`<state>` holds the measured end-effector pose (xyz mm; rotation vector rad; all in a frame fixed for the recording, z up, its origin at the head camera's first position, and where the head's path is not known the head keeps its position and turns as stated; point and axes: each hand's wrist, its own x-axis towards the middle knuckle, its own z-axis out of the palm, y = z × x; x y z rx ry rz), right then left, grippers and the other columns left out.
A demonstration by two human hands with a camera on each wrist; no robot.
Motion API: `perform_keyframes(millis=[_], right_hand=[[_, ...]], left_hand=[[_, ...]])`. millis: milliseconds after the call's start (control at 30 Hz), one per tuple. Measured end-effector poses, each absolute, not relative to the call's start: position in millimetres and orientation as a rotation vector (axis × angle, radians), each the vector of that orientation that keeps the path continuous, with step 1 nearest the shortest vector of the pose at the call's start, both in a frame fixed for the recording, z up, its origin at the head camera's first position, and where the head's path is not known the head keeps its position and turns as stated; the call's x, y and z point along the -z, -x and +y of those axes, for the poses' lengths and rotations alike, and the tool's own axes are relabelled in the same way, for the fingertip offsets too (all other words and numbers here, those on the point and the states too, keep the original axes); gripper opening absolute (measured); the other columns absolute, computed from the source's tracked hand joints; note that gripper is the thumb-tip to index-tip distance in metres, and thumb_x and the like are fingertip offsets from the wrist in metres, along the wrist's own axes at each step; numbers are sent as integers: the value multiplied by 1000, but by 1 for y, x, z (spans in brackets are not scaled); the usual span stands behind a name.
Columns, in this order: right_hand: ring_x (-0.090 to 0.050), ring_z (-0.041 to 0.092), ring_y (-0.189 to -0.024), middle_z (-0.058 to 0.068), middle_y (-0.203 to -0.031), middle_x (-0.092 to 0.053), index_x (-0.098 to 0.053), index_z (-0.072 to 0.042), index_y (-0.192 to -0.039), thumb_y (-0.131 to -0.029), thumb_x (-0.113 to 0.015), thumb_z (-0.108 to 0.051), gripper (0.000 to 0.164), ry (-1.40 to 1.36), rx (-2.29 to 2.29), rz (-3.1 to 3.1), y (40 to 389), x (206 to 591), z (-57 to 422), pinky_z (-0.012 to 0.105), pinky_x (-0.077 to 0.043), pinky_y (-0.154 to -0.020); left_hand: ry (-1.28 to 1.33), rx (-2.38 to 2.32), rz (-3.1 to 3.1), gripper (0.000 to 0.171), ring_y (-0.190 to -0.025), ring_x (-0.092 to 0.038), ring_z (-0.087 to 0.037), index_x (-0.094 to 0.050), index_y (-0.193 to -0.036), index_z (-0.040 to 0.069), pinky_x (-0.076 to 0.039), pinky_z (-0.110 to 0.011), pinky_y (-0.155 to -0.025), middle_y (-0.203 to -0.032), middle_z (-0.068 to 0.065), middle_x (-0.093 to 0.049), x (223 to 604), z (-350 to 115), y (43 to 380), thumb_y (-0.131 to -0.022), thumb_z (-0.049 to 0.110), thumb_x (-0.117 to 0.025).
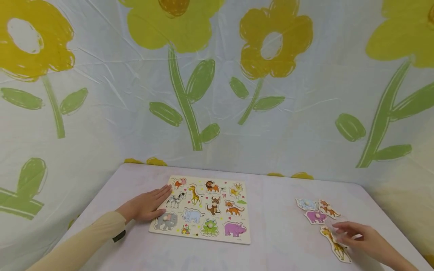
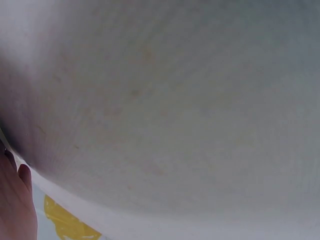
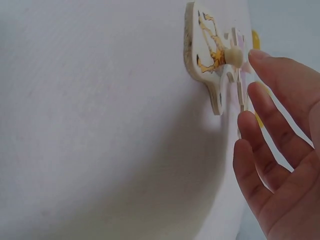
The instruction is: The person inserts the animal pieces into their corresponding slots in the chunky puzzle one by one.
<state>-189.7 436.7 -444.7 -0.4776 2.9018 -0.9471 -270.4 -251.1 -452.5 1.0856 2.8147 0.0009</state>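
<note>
A wooden animal puzzle board (image 1: 203,205) lies flat on the table, some of its animals carrying small knobs. My left hand (image 1: 149,204) rests along the board's left edge with extended fingers; the left wrist view catches only part of that hand (image 2: 17,200). On the right side is a loose giraffe puzzle piece (image 1: 335,244). My right hand (image 1: 359,239) hovers beside it, fingers spread and slightly bent. In the right wrist view, the fingertips are close to the giraffe's wooden knob (image 3: 233,57), with a small gap showing.
Above the giraffe lie a purple hippo piece (image 1: 315,217), a light blue animal piece (image 1: 306,204) and an orange tiger piece (image 1: 328,209), close together. A flower-print cloth (image 1: 227,150) hangs behind the table (image 1: 271,226) and at its sides.
</note>
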Motion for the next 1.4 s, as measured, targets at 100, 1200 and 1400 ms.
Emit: perform_keyframes(millis=[100,1200,1400], right_hand=[[-50,-8,-72,-31,-92,-60,-65,5,-111,-88,-68,-17,31,397,893,2884,188,446,438,15,-47,-61],[-45,-3,-70,-1,-91,-63,-61,8,-120,-91,-65,-31,49,178,883,2676,179,450,437,17,-44,-61],[-45,-4,-68,-5,-83,-62,-64,8,-114,-91,-65,-26,41,282,841,2754,179,448,430,18,-42,-58]], left_hand=[[-1090,5,2818,68,-146,-23,-35,-24,-150,-3,-31,-48,-115,-159,-19,-21,452,-251,270,-101,43,-35],[-1081,17,2840,68,-146,-24,-35,-24,-150,-3,-31,-47,-115,-159,-18,-22,456,-250,269,-101,43,-35],[-1063,16,2841,66,-146,-24,-34,-25,-150,-4,-31,-47,-115,-158,-18,-22,454,-248,267,-101,40,-37]])
